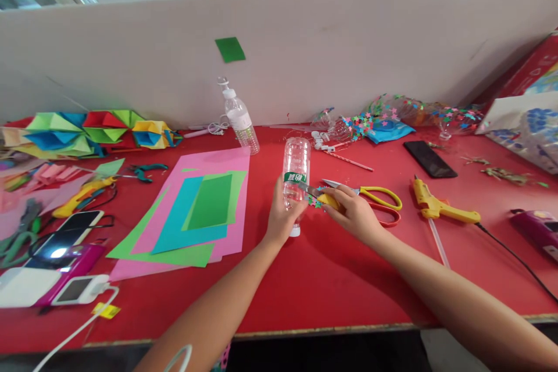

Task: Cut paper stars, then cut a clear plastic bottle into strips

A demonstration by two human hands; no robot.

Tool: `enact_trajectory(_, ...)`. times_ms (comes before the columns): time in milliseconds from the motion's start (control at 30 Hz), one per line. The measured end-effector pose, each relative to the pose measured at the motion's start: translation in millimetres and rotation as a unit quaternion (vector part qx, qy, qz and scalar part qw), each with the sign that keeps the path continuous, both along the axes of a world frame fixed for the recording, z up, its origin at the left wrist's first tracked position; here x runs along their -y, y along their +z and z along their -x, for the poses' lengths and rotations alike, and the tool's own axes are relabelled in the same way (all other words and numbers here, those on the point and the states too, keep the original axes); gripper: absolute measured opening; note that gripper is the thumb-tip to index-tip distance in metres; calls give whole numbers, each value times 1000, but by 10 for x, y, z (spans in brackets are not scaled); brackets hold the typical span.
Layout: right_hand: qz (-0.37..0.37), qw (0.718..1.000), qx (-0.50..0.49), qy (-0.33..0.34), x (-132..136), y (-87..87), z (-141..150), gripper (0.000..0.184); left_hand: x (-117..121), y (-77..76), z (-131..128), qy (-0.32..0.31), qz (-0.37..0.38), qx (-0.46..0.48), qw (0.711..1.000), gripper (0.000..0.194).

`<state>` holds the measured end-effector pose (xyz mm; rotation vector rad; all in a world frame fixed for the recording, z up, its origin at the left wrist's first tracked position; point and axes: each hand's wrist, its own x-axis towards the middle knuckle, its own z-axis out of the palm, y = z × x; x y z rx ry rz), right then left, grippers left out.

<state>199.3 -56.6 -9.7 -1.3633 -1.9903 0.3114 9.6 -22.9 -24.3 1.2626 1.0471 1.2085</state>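
A clear plastic bottle [297, 154] with a green label lies on the red table, its white cap toward me. My left hand [282, 212] is wrapped round its lower half. In my right hand [351, 209] is a yellow-handled utility knife [330, 201], its blade pointing left at the bottle by the label; whether it has pierced the plastic I cannot tell. Small coloured star sequins [314, 201] show just under the knife. Scissors [381, 197] with yellow and red handles lie behind my right hand.
Coloured paper sheets [238, 244] lie to the left. Another bottle [242, 125] leans near the white partition [279, 52]. At right are a yellow glue gun [436, 206] with its cord and a black phone [430, 158]. Pliers, phones and folded paper crowd the left side.
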Motion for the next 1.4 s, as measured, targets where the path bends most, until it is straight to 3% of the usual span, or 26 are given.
enact_trajectory(133, -14, 1000, 0, -1, 22, 15, 2, 32, -30, -24, 20, 23, -28, -65, 997, 86)
enact_trajectory(400, -26, 997, 19, 68, 93, 79, 29, 31, -24, 11, -6, 28, -101, -80, 991, 87)
enact_trajectory(733, -46, 999, 22, 14, 102, 65, 33, 30, -34, 41, 8, 101, -117, -172, 973, 83)
enact_trajectory(1067, -41, 999, 27, -8, 96, 24, 54, 30, -46, -43, 18, 98, -135, -189, 968, 84)
enact_trajectory(1400, -76, 993, 75, -49, 133, 19, 132, 31, 42, 3, -49, 81, -118, -174, 974, 82)
